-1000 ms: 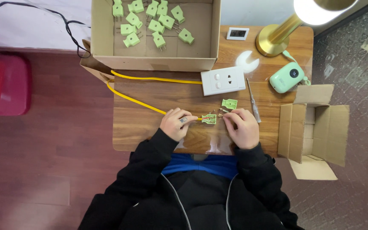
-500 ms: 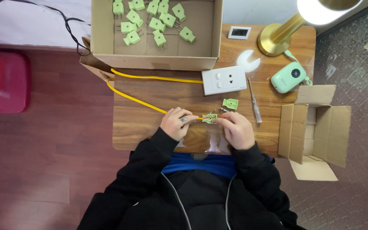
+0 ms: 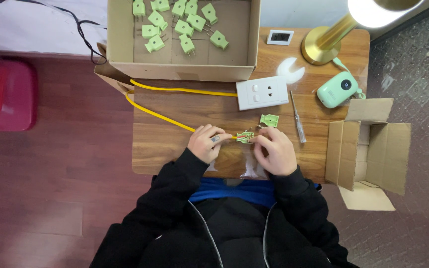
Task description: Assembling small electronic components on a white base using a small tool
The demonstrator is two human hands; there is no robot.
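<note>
My left hand (image 3: 206,142) pinches the end of a yellow cable (image 3: 160,115) near the middle of a small wooden table (image 3: 165,144). My right hand (image 3: 274,150) holds an opened green plug body (image 3: 245,136) against that cable end. The two hands meet at the plug. A separate green plug cover (image 3: 269,119) lies on the table just above my right hand. A slim screwdriver (image 3: 298,118) lies to the right of it.
A cardboard box (image 3: 179,69) with several green plugs stands at the table's far side. A white socket plate (image 3: 262,92), a brass lamp (image 3: 323,44), a green gadget (image 3: 337,89) sit nearby. An open box (image 3: 368,149) stands right, a red object (image 3: 3,94) left.
Both hands stay at the plug with only slight finger shifts. The view has drifted a little; nothing else moved.
</note>
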